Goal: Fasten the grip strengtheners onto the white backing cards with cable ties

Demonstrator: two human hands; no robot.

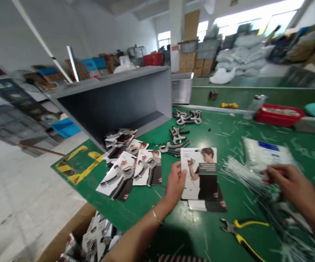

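My left hand (176, 183) grips the left edge of a printed card (199, 173), thumb on its front. Under it a second card (208, 205) sticks out at the bottom. My right hand (290, 183) is beside a loose bundle of white cable ties (241, 176), fingers pinched together; what they hold is too blurred to make out. Left of the cards, a grey and black hand grip strengthener (120, 178) lies on a card, and another hand grip (146, 169) lies on the card beside it. Several bare hand grips (177, 134) lie farther back.
Yellow-handled cutting pliers (239, 231) lie near the front edge of the green table (217, 136). A grey bin (119, 94) lies on its side at the back left. A white plastic bag (266, 154) and a red tray (279, 114) are on the right. Below left stands a cardboard box (70, 231).
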